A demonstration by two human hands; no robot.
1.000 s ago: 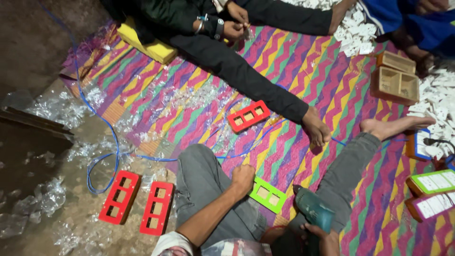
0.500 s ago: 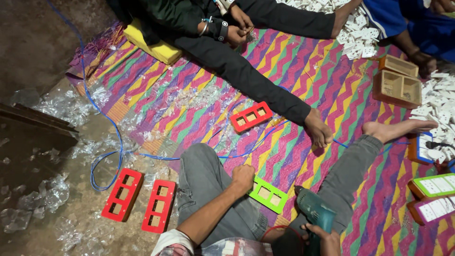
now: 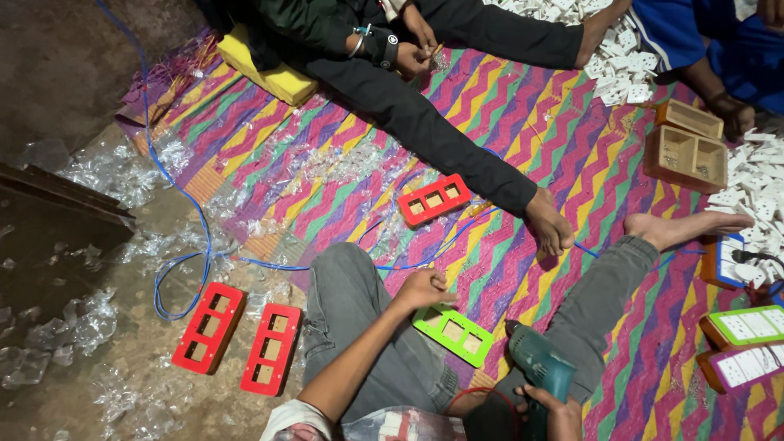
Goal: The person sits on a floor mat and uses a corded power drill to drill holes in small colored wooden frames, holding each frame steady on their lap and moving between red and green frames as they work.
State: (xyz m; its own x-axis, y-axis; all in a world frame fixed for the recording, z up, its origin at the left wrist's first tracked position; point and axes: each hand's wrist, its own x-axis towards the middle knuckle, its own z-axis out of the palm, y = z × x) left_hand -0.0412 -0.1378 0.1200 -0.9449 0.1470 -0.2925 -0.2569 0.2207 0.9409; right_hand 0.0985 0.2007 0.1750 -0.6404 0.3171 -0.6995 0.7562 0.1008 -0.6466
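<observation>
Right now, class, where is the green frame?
In the head view, the green frame lies on the striped mat between the person's legs, under the left hand, beside the teal drill.

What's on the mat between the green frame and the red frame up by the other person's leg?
In the head view, the blue wire crosses the zigzag mat between the green frame and the red frame; the left hand sits there too.

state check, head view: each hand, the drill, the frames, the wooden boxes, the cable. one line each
left hand: resting on the green frame's edge
right hand: gripping the drill
teal drill: held, tip beside the green frame
green frame: flat on the mat between the person's legs
three red frames: flat, untouched
wooden boxes: open side up
blue cable: loose, looped on the floor
</observation>
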